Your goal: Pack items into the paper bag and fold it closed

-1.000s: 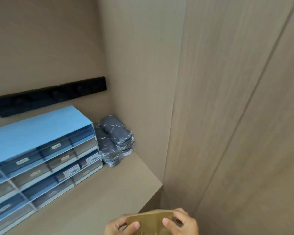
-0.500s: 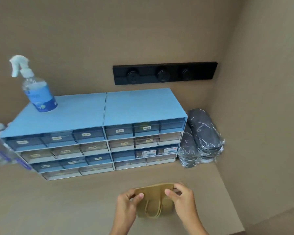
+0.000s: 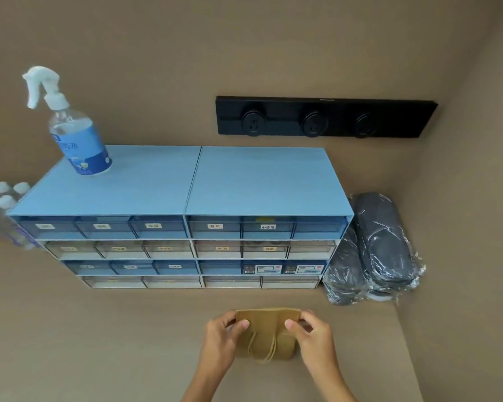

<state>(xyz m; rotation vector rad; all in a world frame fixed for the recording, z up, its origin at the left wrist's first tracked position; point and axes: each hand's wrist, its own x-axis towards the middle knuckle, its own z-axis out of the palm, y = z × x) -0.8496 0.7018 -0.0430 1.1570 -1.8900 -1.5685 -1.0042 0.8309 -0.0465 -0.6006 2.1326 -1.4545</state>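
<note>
Item 1: paper bag (image 3: 266, 333), one, brown, with twisted paper handles hanging down its near face. It stands on the bench (image 3: 99, 343) in front of the drawer units, held at its top edge between my two hands.

Item 2: left hand (image 3: 222, 333), fingers (image 3: 242, 324) pinching the bag's upper left corner, thumb on the near face. Item 3: right hand (image 3: 314, 332), fingers (image 3: 291, 324) pinching the upper right corner the same way.

Whether anything is inside the bag, I cannot tell; the mouth looks flat and closed.

Risks, as I judge them: pulling the corners apart unevenly could tear the thin paper at the rim; the bag looks light and could tip towards me once I let go with either hand; a handle could get caught inside a fold.

Count of surroundings: two blue drawer units (image 3: 186, 227) side by side, four drawer rows each; one spray bottle (image 3: 73, 132) on the left unit; one black socket strip (image 3: 325, 117) with three outlets; wrapped dark bundles (image 3: 372, 250) at right, at least two; capped bottles (image 3: 3, 204) at the left edge, number unclear.
</note>
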